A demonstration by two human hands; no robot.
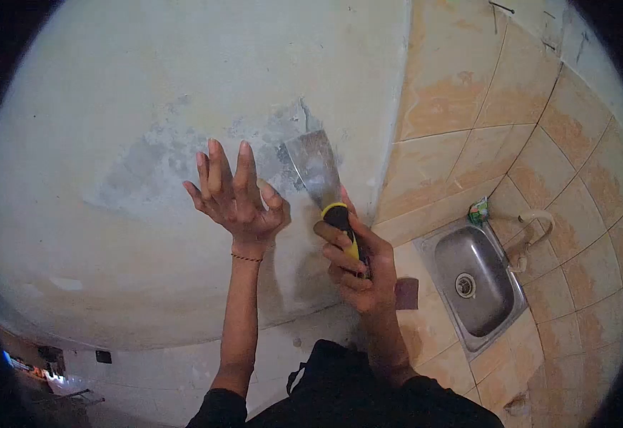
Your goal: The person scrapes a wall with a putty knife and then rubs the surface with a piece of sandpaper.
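Note:
My right hand (361,267) is wrapped round the black and yellow handle of a putty knife (313,162). Its wide metal blade points up and left, overlapping the right end of a grey scraped patch (144,167) on the pale wall (183,50). To the left, my left hand (239,192) is raised in front of that patch with its fingers spread and nothing in them. A thin cord bracelet circles the left wrist. Near the blade's upper edge, the wall coating shows a ragged, peeled edge.
On the right, a steel sink (479,285) is set in a tiled counter (433,342), with a faucet (540,221) and a green packet (478,210) beside it. A dark reddish-brown square piece (407,293) lies on the counter's near side. Orange-beige tiles (454,93) cover the adjoining wall.

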